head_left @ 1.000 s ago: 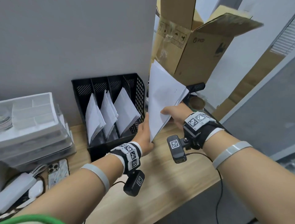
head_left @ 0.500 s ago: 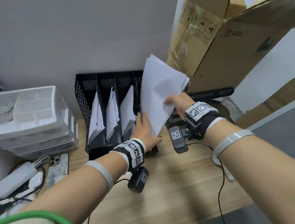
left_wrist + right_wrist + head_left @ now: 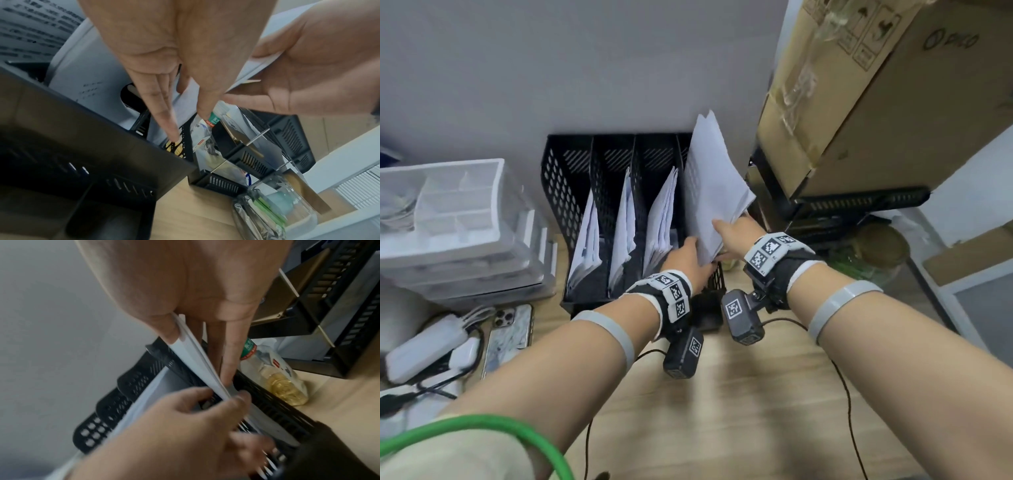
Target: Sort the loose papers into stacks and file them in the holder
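Lowered since the earlier frames, the stack (image 3: pixel 714 192) now enters the holder's (image 3: pixel 566 192) rightmost slot, its lower edge below the rim. Counter (image 3: pixel 722 394): no loose sheets visible. Holder: three left slots each hold filed papers (image 3: pixel 625 233); the fourth is being filled, so the task looks nearly done. Right hand (image 3: pixel 736 233): thumb and fingers (image 3: pixel 230 353) clamped on the stack's edge. Left hand (image 3: pixel 688 260): fingers (image 3: pixel 164 113) nearly straight, thumb opposite, lightly pinching the lower corner.
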`<state>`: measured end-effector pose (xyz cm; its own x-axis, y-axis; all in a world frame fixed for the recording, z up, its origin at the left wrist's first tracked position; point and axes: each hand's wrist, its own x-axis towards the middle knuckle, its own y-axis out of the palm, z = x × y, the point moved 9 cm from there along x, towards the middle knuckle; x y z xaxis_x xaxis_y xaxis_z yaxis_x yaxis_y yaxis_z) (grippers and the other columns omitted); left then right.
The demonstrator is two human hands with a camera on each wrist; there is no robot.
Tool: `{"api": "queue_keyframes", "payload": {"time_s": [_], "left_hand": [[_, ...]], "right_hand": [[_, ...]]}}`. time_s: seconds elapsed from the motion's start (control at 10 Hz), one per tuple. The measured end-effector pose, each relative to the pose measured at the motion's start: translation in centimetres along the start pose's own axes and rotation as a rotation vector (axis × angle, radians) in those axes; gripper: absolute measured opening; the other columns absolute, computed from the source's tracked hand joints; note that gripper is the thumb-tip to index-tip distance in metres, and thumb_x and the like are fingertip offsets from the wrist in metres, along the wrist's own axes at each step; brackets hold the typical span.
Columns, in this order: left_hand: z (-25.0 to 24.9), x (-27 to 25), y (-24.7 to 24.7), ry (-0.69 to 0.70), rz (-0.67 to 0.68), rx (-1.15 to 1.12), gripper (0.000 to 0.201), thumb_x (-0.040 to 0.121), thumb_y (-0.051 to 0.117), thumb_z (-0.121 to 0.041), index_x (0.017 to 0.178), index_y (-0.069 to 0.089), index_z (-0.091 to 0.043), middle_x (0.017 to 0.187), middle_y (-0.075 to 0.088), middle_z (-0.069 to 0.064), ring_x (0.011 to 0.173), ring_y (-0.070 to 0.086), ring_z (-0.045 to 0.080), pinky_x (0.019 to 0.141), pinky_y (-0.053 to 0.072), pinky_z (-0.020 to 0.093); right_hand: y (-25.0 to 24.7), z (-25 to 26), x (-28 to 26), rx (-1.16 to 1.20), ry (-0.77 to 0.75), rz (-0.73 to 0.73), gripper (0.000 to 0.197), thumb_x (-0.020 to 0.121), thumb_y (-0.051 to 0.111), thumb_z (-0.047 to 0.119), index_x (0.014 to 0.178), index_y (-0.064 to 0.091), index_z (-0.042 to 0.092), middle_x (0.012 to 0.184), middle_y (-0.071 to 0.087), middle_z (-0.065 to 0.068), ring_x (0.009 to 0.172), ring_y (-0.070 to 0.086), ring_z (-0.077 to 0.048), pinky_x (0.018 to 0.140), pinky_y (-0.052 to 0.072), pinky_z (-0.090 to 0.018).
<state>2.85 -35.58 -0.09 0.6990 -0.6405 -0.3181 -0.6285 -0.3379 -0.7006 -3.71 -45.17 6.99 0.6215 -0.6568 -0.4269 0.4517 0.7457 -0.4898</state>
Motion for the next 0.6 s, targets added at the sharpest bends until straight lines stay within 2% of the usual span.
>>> {"api": "queue_keyframes", "payload": {"time_s": [0.1, 0.2, 0.3, 0.4, 0.5, 0.6], "left_hand": [[-0.2, -0.1, 0.5, -0.006, 0.0, -0.075, 0.075, 0.087, 0.063, -0.03, 0.151, 0.026, -0.022, 0.133, 0.063, 0.012, 0.117, 0.062, 0.031, 0.101, 0.05, 0.043], [0.2, -0.2, 0.9, -0.01, -0.005, -0.08, 0.077, 0.089, 0.06, -0.026, 0.154, 0.019, -0.028, 0.133, 0.061, 0.014, 0.115, 0.062, 0.035, 0.101, 0.05, 0.045], [0.6, -0.8, 1.4, -0.013, 0.072, -0.091, 0.073, 0.09, 0.06, -0.029, 0.152, 0.023, -0.02, 0.121, 0.067, 0.014, 0.107, 0.066, 0.031, 0.096, 0.052, 0.043], [2.5, -1.1, 1.1, -0.091, 0.095, -0.37, 0.071, 0.086, 0.065, -0.029, 0.147, 0.033, -0.015, 0.096, 0.072, 0.01, 0.098, 0.071, 0.028, 0.09, 0.058, 0.046], [3.4, -2.8, -1.4, -0.123, 0.063, -0.52, 0.04, 0.093, 0.062, -0.016, 0.131, 0.051, -0.01, 0.101, 0.07, 0.014, 0.093, 0.072, 0.025, 0.085, 0.06, 0.043], [4.1, -4.5, -4.5, -0.079, 0.006, -0.611, 0.019, 0.098, 0.054, -0.015, 0.113, 0.063, -0.008, 0.099, 0.071, 0.011, 0.086, 0.07, 0.022, 0.076, 0.057, 0.034]], "right_hand": [[0.9, -0.7, 0.1, -0.145, -0.024, -0.005, 0.043, 0.101, 0.042, 0.029, 0.132, 0.048, 0.0, 0.131, 0.055, -0.018, 0.122, 0.052, -0.034, 0.099, 0.041, -0.036], [1.9, -1.3, 0.4, -0.126, -0.063, 0.029, 0.045, 0.1, 0.041, 0.033, 0.134, 0.049, 0.006, 0.132, 0.058, -0.016, 0.122, 0.053, -0.033, 0.099, 0.04, -0.031], [2.4, -2.3, 0.5, -0.119, -0.072, 0.061, 0.051, 0.094, 0.046, 0.04, 0.134, 0.05, 0.008, 0.115, 0.067, -0.014, 0.11, 0.062, -0.032, 0.093, 0.046, -0.032], [2.2, -2.7, 0.6, -0.109, -0.131, 0.074, 0.055, 0.089, 0.05, 0.038, 0.135, 0.044, 0.01, 0.101, 0.067, -0.01, 0.097, 0.064, -0.029, 0.089, 0.053, -0.043], [0.7, -1.3, -1.0, -0.049, -0.208, 0.018, 0.042, 0.093, 0.054, 0.026, 0.133, 0.044, 0.015, 0.117, 0.06, -0.006, 0.109, 0.059, -0.025, 0.095, 0.047, -0.037], [-2.9, 1.6, -3.0, 0.061, -0.37, -0.24, 0.037, 0.087, 0.058, 0.016, 0.122, 0.051, 0.02, 0.122, 0.058, -0.004, 0.113, 0.055, -0.019, 0.101, 0.045, -0.041]]}}
